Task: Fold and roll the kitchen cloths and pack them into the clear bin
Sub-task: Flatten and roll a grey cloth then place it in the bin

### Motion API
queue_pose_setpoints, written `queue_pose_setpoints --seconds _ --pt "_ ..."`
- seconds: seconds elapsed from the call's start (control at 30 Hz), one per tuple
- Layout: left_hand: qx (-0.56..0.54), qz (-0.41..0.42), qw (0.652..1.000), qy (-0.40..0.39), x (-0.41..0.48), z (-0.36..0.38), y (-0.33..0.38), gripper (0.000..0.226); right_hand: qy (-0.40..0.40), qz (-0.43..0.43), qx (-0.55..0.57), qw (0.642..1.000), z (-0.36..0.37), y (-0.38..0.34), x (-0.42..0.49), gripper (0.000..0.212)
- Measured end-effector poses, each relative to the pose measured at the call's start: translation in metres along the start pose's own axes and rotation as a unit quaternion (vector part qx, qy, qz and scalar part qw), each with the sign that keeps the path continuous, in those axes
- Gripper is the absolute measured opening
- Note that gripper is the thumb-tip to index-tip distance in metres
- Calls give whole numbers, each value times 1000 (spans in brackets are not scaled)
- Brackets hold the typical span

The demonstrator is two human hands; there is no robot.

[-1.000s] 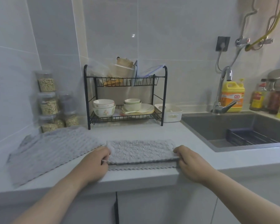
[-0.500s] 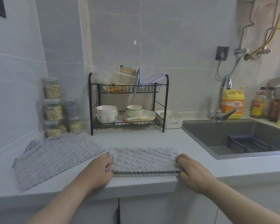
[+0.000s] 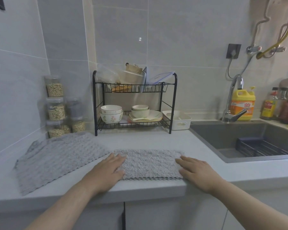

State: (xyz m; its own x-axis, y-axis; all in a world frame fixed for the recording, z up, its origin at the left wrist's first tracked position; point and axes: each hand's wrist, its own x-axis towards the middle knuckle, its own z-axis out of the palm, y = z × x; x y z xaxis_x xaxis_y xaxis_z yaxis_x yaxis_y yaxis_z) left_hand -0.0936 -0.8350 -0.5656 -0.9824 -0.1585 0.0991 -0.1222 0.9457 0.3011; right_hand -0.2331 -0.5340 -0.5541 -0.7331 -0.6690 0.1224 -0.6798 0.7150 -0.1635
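Grey counter [image 3: 140, 140], both palms flat — folded cloth [image 3: 149, 164]

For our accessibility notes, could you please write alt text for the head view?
Two bare hands, left hand and right hand, press flat on a folded grey terry cloth at the white countertop edge; another grey cloth lies unfolded left.

Pale countertop [image 3: 156, 140] — two grey cloths [image 3: 149, 163], dish rack [image 3: 135, 103], jars [image 3: 55, 107].

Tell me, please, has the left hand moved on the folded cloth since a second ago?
Yes: the left hand has opened flat and slid onto the cloth, toward the sink.
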Motion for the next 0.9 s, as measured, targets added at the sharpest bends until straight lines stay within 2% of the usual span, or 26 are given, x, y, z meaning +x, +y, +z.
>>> queue_pose_setpoints --seconds 0.2,0.3,0.37,0.4,0.47,0.5,0.6,0.7,0.8,0.9 --pt "80 -20 994 -67 6 1 -1 58 -73 2 -83 994 -3 -2 5 52" --pt "70 -26 995 -64 7 2 -1 60 -94 13 -63 993 -7 -3 6 54" --pt "21 -42 998 -39 6 2 -4 66 -79 60 30 995 -9 -1 9 62" --pt "-15 -55 998 -18 5 2 -5 70 -63 102 129 984 -11 -1 9 66" --pt "-90 -79 992 28 3 0 -5 69 -13 155 316 936 -14 -3 12 60" --pt "-114 -89 988 46 2 0 -5 63 8 173 331 928 -15 -5 16 52" --pt "-119 -101 986 58 0 -1 -6 52 7 217 255 942 -13 -15 33 29" --pt "-98 -95 990 43 -3 -2 -6 58 21 207 237 949 -8 -28 47 1" --pt "-73 -78 994 36 -5 -5 -2 62 44 203 214 954 -10 -27 54 22" --pt "-41 -74 996 20 -5 -6 2 58 67 240 193 949 -19 -10 56 38"
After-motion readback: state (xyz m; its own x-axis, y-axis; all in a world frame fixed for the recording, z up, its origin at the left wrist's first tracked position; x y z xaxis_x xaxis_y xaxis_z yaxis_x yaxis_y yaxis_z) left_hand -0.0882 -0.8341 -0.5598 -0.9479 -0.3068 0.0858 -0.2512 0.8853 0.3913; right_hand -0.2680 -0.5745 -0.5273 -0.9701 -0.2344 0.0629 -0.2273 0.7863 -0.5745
